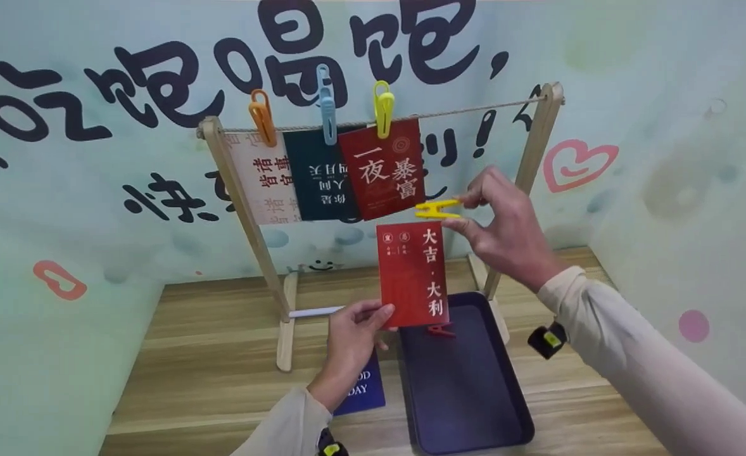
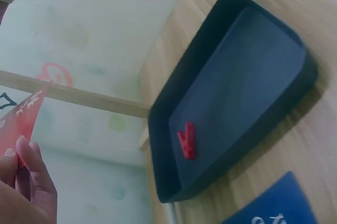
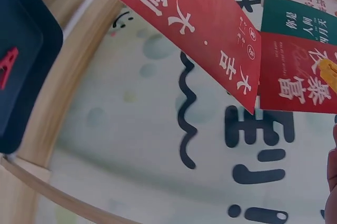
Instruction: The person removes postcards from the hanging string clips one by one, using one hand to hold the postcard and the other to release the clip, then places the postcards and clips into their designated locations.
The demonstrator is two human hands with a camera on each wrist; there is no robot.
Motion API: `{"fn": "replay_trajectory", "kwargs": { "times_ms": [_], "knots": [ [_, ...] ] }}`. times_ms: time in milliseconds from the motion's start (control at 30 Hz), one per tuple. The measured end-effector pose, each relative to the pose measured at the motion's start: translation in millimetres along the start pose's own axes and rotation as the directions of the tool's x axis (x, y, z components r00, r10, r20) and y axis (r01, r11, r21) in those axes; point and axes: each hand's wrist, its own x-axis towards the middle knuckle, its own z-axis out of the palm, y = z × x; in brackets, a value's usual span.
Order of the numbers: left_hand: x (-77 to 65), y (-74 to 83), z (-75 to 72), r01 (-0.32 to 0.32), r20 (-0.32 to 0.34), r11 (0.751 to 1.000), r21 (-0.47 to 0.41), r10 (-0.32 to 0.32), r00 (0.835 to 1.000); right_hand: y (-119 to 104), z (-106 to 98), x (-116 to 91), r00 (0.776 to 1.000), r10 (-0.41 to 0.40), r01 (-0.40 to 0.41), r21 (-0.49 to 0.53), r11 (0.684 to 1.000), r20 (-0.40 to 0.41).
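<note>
"Red paper card with white characters point(image 1: 413, 275): where is it?"

"Up off the table point(image 1: 189, 361), just below the hanging row in the head view. The left hand point(image 1: 355, 326) pinches it near its lower left corner, thumb in front and fingers behind."

"And the right hand point(image 1: 506, 228)?"

"It pinches a yellow plastic clothespin point(image 1: 436, 209) by the handle ends, finger above, thumb below, narrowly apart. The pin's tip points left, near the held card's top edge; whether they touch, I cannot tell."

"What hangs above?"

"Three cards on a thin twisted cord point(image 1: 474, 110): one pale pink with dark print point(image 1: 265, 202), one dark green with pale characters point(image 1: 313, 177), and another red one with white characters point(image 1: 382, 183), overlapping the green. Orange point(image 1: 261, 117), light blue point(image 1: 327, 107) and yellow-green point(image 1: 383, 111) plastic clips grip them. Light wooden posts point(image 1: 248, 218) carry the cord."

"Underneath?"

"A dark rectangular tray point(image 1: 468, 386) with a small red clip point(image 1: 441, 330) inside, and, to its left, a dark blue card with white lettering point(image 1: 366, 383), partly hidden by the left hand."
</note>
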Motion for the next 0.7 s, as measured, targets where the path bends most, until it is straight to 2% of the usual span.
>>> {"fn": "replay_trajectory", "kwargs": {
  "times_ms": [100,333,567,700],
  "knots": [
    [-5.2,-7.4,-4.6,0.009,-0.005,0.999,0.033,-0.009,1.000,4.3,8.7,-11.7,0.999,0.041,-0.042,0.028,0.999,0.011],
    [-14.5,-22.3,-13.4,0.021,-0.011,1.000,-0.007,-0.021,1.000,11.3,23.4,-27.0,0.996,0.077,-0.080,0.069,0.994,0.053],
    [-20.2,-54.2,-22.2,0.072,-0.039,0.994,0.079,-0.069,0.997,22.5,38.5,-50.3,0.991,0.127,-0.131,0.100,0.986,0.042],
    [-26.0,-69.6,-25.1,0.090,-0.043,0.991,0.098,-0.087,0.995,29.3,49.7,-68.9,0.984,0.170,-0.177,0.133,0.975,0.056]
  ]
}}
